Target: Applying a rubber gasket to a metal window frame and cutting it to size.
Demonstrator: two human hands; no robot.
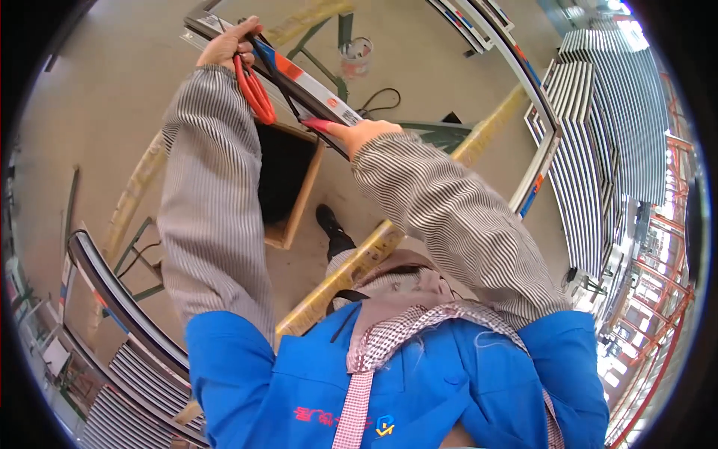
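Observation:
My left hand (pixel 228 46) is closed at the upper left, at the corner of a long window or door frame (pixel 318 101). It grips a thin black strip (pixel 282 84), perhaps a rubber seal, which runs along the frame toward my right hand. A red looped thing (pixel 256 91), like scissors handles, hangs from the same hand; its other end is hidden. My right hand (pixel 359 135) reaches to the strip's near end, fingers pressed together on it by the frame. Something red (pixel 320 124) covers or lies at its fingertips.
Yellow-wrapped beams (pixel 351 269) on green stands support the frame. Below stands an open wooden box (pixel 288 183) with a dark inside. A bucket (pixel 357 54) is on the floor beyond. Stacked striped profiles (pixel 583 142) lie right; more frames (pixel 131 299) stand lower left.

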